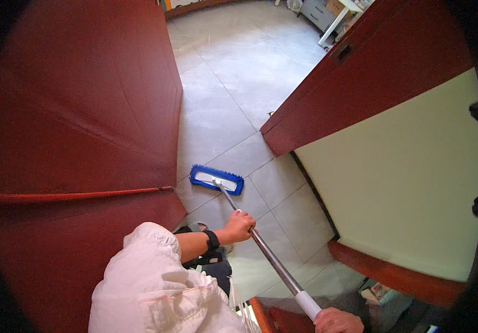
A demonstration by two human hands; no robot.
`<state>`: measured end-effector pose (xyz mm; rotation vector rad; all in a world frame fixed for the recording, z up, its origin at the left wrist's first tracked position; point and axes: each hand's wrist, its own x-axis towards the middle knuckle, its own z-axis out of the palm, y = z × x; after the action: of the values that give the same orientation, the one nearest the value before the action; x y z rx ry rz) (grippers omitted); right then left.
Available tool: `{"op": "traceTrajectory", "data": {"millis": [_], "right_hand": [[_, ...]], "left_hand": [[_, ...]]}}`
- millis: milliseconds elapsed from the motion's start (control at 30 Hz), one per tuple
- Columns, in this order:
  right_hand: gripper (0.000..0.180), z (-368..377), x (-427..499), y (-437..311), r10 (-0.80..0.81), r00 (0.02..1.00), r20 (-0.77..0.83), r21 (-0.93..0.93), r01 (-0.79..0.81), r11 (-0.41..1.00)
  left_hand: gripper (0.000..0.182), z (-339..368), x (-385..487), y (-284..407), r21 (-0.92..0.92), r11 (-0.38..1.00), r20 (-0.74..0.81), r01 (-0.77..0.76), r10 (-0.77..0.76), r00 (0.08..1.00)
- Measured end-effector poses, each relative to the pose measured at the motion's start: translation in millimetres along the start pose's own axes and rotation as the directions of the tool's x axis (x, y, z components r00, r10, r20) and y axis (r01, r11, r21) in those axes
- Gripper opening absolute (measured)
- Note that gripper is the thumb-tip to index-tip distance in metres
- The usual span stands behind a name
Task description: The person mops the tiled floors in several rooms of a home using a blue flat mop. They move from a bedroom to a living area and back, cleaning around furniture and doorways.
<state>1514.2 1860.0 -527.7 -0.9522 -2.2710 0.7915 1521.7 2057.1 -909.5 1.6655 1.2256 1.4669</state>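
Observation:
A flat mop with a blue chenille pad [237, 188] and a white plate rests on the grey tiled floor [230, 100] in a doorway. Its metal pole [275, 261] slants from the pad down towards the lower right. My left hand [240, 227], with a black band at the wrist, is wrapped around the pole's lower part. Farther up, my right hand [339, 320] grips the top end beside the white grip sleeve [307, 304]; the picture's bottom edge cuts part of this hand off.
A dark red door [97, 104] stands close on the left. To the right are a red door frame [372, 79] and a pale wall [397, 179]. Beyond the doorway stands a grey drawer unit [318, 16]. A bin-like container [388, 306] sits at lower right.

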Motion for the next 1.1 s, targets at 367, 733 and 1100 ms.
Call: {"op": "traceTrajectory", "data": {"millis": [367,733,1100], "right_hand": [[0.003,-39.8,125.9,33.3,0.111,0.661,0.742,-0.219,0.082,0.972],[0.068,-37.6,175.0,54.2,0.919,0.344,0.194,-0.19,-0.906,0.379],[0.048,-8.7,202.0,62.6,0.927,0.376,0.009,-0.393,-0.851,0.349]], "left_hand": [[0.021,-71.6,134.9,-58.2,0.191,0.981,-0.646,0.029,0.104,0.756],[0.021,-74.0,166.2,-80.0,0.084,0.993,-0.396,0.083,-0.043,0.917],[0.016,-95.7,197.0,-88.5,0.007,0.954,-0.294,0.301,-0.285,0.912]]}}
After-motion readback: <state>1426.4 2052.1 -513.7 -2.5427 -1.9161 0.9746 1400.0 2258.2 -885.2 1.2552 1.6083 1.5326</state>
